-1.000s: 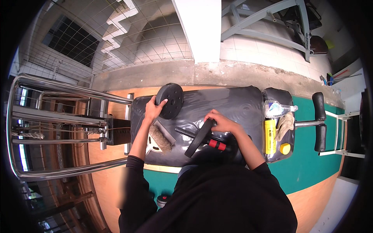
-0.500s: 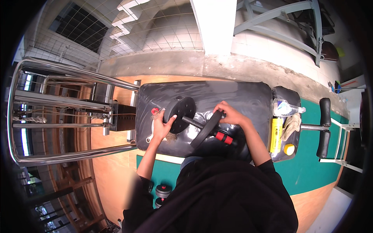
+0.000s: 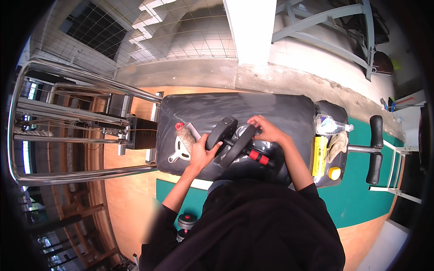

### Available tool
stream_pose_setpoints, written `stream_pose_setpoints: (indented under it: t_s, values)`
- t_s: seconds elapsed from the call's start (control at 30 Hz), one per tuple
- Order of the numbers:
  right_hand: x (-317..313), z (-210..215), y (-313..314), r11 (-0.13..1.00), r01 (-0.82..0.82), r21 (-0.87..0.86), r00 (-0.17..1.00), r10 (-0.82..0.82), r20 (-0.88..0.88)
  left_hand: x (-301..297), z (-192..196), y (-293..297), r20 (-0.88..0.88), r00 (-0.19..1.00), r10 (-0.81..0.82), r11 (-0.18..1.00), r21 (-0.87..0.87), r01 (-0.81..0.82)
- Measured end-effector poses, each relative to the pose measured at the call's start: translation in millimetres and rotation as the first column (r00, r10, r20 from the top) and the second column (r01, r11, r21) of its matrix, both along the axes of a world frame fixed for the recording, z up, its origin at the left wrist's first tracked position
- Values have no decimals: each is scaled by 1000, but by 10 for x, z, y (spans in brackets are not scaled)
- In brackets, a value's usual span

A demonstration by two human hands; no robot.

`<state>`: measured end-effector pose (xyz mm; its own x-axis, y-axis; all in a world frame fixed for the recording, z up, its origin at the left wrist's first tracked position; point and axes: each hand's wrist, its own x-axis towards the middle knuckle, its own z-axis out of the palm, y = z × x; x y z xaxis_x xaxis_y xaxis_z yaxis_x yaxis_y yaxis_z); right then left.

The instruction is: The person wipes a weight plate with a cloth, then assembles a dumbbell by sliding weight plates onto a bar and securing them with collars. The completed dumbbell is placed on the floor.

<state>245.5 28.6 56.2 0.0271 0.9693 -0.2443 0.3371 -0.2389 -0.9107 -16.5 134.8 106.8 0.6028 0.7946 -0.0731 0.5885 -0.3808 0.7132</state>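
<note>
A dumbbell lies across a shiny black padded bench (image 3: 199,108). Its dark bar has a red-and-black grip (image 3: 258,157) at the near right. My left hand (image 3: 202,156) is closed round the left black weight plate (image 3: 221,131), thumb against its inner face. My right hand (image 3: 267,130) pinches the upper edge of the other black weight plate (image 3: 238,148), which stands tilted. A narrow gap separates the two plates, with a bit of bar in it. Beside my left hand lie a tan bristly brush (image 3: 185,136) and a white plastic piece with a loop handle (image 3: 179,153).
On the bench's right section are a clear plastic bottle (image 3: 329,125), a yellow tube-shaped container (image 3: 319,156), a yellow cap (image 3: 334,173) and a beige glove (image 3: 337,147). Chrome rails (image 3: 86,175) extend at left. Grey-and-black dumbbells (image 3: 186,221) sit on the green floor below.
My left hand has brought its plate rightward along the bar, close to the other plate. The brush and white piece are now more exposed. My right hand stays at its plate's edge.
</note>
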Motion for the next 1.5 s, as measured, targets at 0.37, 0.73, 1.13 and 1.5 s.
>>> stream_pose_setpoints:
  t_s: [0.37, 0.73, 1.13, 1.5]
  values:
    - [298, 395, -1287, 850, 518, -91, 851, -502, 158, -155, -411, 64, 194, 981, 18, 804, -586, 101]
    - [-227, -16, -2080, 834, 223, -505, 820, 120, 560, 314, -549, 359, -641, 577, -507, 571, 252, 782]
    - [-299, -255, -2067, 899, 329, -289, 828, -128, 546, 532, -784, 359, -769, 505, -391, 811, -28, 584]
    - [461, -70, -1573, 965, 154, -211, 758, 22, 652, 525, -650, 247, -692, 659, -294, 941, -88, 327]
